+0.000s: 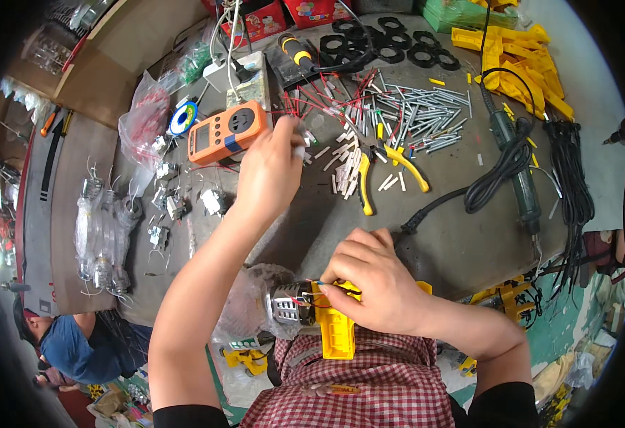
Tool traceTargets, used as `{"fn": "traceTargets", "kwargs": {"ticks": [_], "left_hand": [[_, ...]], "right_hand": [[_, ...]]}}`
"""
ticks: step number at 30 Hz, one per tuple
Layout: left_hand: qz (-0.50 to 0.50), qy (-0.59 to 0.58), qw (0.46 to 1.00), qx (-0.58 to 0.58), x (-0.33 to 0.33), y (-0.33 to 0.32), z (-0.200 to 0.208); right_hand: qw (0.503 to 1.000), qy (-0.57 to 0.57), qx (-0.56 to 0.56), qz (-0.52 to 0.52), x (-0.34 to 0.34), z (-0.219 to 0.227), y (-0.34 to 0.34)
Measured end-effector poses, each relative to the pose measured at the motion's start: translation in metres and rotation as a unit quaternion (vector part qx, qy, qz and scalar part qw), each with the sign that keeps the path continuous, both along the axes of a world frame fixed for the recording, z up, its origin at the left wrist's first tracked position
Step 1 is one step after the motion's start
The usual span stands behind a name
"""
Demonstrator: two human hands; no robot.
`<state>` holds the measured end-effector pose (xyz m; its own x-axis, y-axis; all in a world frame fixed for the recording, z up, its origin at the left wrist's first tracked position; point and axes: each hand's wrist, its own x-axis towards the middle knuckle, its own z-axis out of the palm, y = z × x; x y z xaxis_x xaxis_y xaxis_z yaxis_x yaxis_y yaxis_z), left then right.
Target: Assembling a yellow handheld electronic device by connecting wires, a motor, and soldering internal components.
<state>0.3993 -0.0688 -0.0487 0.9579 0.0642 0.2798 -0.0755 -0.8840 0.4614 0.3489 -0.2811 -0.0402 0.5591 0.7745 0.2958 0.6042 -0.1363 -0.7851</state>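
My left hand (273, 167) reaches across the bench beside an orange power meter with a socket (217, 135). Its fingers are curled together near red leads, and whatever they pinch is too small to make out. Close to my body, my right hand (377, 282) is closed, thumb and forefinger pinching thin wires (317, 291) at a yellow tool housing (337, 335). A metal-cased motor (287, 308) sits at the housing's left end, with clear bubble wrap (245, 307) around it. Yellow-handled pliers (364, 182) lie spread on the bench between small white sleeves (347, 165).
Long metal screws (427, 114) lie heaped beyond the pliers. On the right are a corded soldering iron (519, 171), black cables (569, 192) and yellow housings (526, 64). Bagged motors (102, 235) and small metal switches (177, 207) lie left. Another person (84, 346) sits at lower left.
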Motion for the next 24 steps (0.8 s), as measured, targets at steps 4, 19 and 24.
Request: {"fn": "traceTargets", "kwargs": {"ticks": [4, 19, 24], "left_hand": [[-0.01, -0.013, 0.972, 0.236, 0.023, -0.007, -0.018], [-0.012, 0.174, 0.921, -0.349, -0.079, -0.003, 0.024], [0.056, 0.211, 0.886, -0.41, -0.121, -0.007, 0.037]], "right_hand": [[1.0, 0.009, 0.007, -0.002, 0.0, 0.0, 0.0], [0.998, 0.057, 0.008, -0.005, 0.002, -0.005, -0.002], [0.992, 0.121, -0.028, 0.015, 0.003, -0.004, -0.002]]}}
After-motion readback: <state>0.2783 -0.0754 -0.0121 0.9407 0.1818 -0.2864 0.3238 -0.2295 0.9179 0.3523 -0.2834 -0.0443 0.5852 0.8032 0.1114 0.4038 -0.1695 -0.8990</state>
